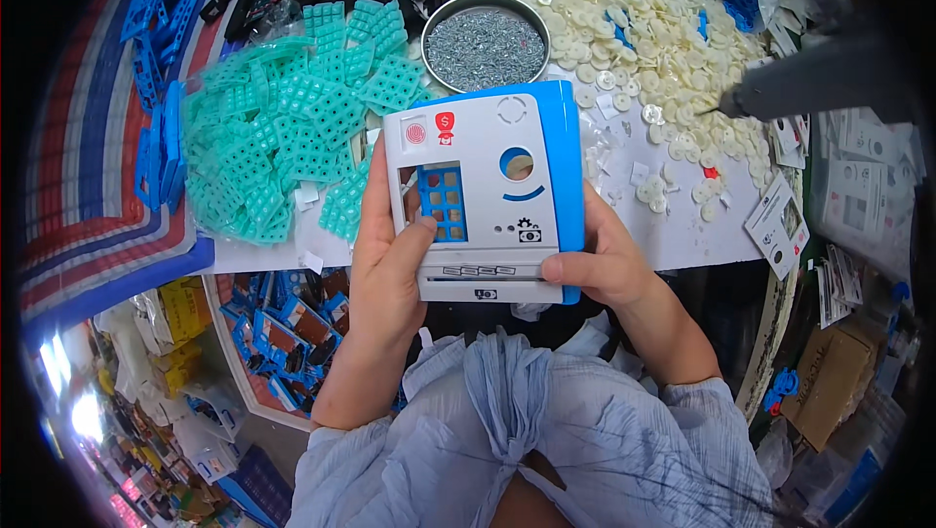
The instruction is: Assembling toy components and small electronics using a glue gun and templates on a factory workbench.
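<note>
Both my hands hold up a blue plastic toy money-box panel [564, 187] with a white printed front over the worktable's near edge. The front has a keypad opening with a blue grid, a round hole and a slot low down. My left hand [390, 260] is closed round its left side, with the thumb pressed near the keypad grid. My right hand [606, 260] grips the lower right corner, its thumb lying on the front by the slot. The fingers of both hands are partly hidden behind the panel.
Behind the panel stands a round metal tin of small screws [487, 48]. Soft green keypads [283, 128] pile up at left, cream plastic discs [673, 70] at right. A dark power screwdriver [819, 84] juts in from the right. A box of blue parts [292, 333] sits below left.
</note>
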A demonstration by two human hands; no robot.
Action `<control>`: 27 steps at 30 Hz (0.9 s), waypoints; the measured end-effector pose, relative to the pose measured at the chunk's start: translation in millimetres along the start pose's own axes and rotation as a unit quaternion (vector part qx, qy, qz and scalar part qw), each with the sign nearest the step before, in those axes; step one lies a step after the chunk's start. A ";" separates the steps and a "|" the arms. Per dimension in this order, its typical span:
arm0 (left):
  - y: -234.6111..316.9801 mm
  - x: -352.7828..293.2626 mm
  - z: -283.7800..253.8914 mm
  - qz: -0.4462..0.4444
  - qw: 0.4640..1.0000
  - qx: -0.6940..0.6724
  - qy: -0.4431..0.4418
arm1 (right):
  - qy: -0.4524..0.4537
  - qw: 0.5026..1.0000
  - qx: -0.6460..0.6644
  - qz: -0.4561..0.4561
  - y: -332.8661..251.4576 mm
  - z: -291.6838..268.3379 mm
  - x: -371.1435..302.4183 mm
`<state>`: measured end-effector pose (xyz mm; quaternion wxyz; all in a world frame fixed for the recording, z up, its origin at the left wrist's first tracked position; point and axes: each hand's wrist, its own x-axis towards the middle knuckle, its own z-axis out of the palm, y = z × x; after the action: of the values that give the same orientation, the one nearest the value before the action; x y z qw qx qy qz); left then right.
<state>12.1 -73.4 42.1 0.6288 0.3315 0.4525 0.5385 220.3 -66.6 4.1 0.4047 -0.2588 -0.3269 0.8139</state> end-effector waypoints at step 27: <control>21.3 -9.4 -13.3 -0.013 0.997 -0.019 -0.069 | 0.031 0.979 0.196 0.053 5.4 4.0 9.3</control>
<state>-8.3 -79.3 58.4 0.6719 0.3501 0.4019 0.5142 209.9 -62.7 1.2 0.4140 -0.2167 -0.1337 0.8740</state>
